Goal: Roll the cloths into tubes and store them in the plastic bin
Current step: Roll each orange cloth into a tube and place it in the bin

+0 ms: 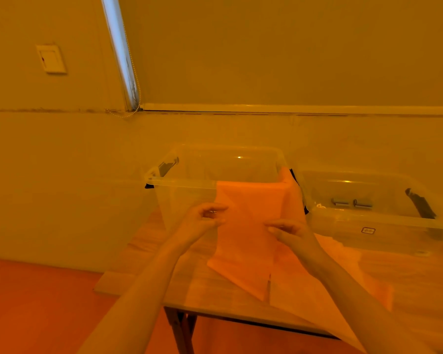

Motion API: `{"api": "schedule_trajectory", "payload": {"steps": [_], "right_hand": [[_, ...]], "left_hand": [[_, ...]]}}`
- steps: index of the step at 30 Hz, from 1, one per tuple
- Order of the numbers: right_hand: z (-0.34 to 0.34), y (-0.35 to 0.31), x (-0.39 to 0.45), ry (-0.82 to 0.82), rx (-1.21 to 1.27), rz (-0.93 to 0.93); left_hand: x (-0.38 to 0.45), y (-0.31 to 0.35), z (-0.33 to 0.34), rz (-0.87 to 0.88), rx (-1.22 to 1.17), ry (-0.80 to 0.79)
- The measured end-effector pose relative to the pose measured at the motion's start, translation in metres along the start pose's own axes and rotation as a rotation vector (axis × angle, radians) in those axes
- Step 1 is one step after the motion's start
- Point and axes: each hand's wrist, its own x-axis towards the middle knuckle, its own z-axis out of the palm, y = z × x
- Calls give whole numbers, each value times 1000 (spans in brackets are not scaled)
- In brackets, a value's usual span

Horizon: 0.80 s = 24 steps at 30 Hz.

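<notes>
Orange cloth [243,241] is draped over the near rim of the clear plastic bin [182,183] at the table's [149,274] left end, prob. hung there so it can be drawn out flat before rolling. Left hand [202,221] pinches its left edge, right hand [289,232] its right edge, fingers curled, hands apart w/ cloth between. More orange cloth [343,277] lies along the table's near edge; second bin [374,221] to the right.

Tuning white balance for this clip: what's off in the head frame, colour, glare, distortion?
Head view: a heavy orange cast tints everything, so the cloth barely separates from the table; small glare spots on the clear bin rim and on the lid beside it; wide-angle bending tilts the blind edge; both hands look slightly soft.
</notes>
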Motion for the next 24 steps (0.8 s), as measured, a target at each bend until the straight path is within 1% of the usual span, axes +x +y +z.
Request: {"api": "schedule_trajectory", "payload": {"steps": [6, 9, 13, 19, 24], "right_hand": [[12, 8, -9, -16, 1, 24], [15, 12, -14, -37, 4, 49], [17, 15, -24, -60, 15, 49], [20, 13, -46, -45, 41, 42], [24, 15, -65, -54, 76, 35]], "left_hand": [[-9, -2, 12, -18, 34, -109], [-14, -8, 16, -43, 30, -132], [-25, -9, 18, -76, 36, -144], [-46, 4, 21, -98, 4, -158], [-66, 10, 27, -125, -45, -117]]}}
